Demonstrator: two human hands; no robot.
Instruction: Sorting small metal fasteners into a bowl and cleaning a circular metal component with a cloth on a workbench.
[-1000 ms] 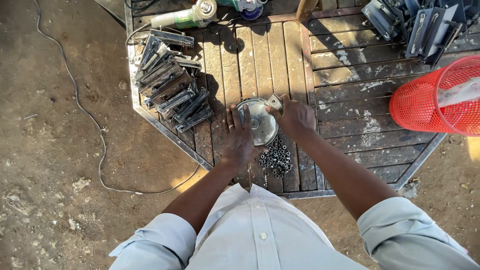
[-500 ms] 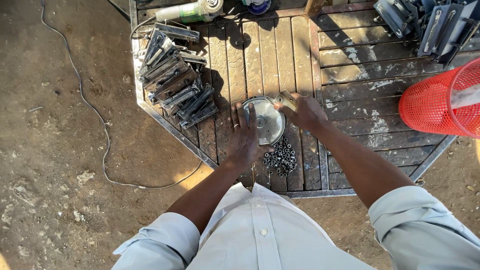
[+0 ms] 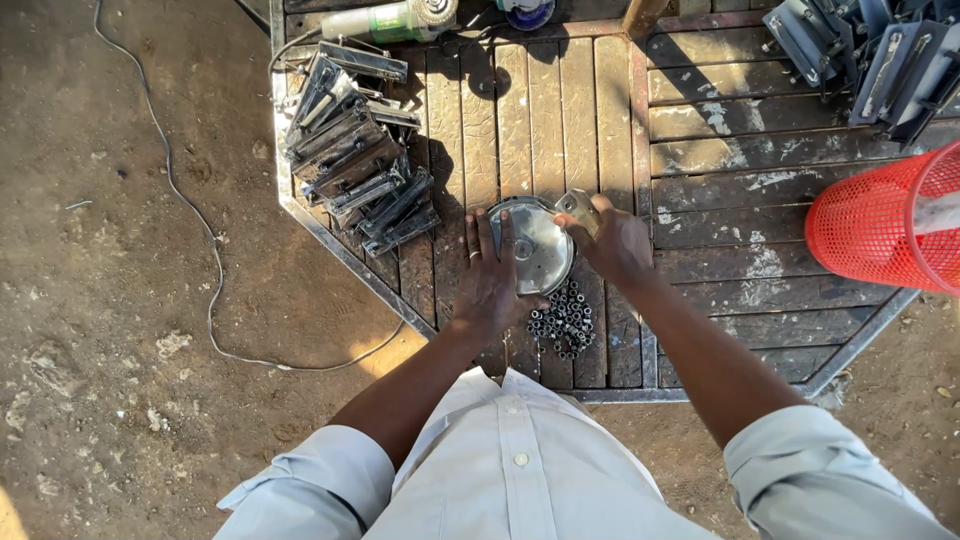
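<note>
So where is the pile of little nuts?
In the head view, the pile of little nuts lies on the wooden table, just below the round metal disc, between the person's wrists.

Outdoor metalworking yard: dirt ground [image 3: 110,330], wooden plank platform [image 3: 560,110], stacked metal brackets [image 3: 355,165], angle grinder [image 3: 390,20].

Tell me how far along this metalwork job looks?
Partway, it seems. Stacked metal brackets at the table's left edge look finished, with more dark ones top right. In hand: the left hand steadies a round metal disc while the right hand holds a small metal piece at its rim. Still unused: a pile of small nuts lying just below the disc.
</note>
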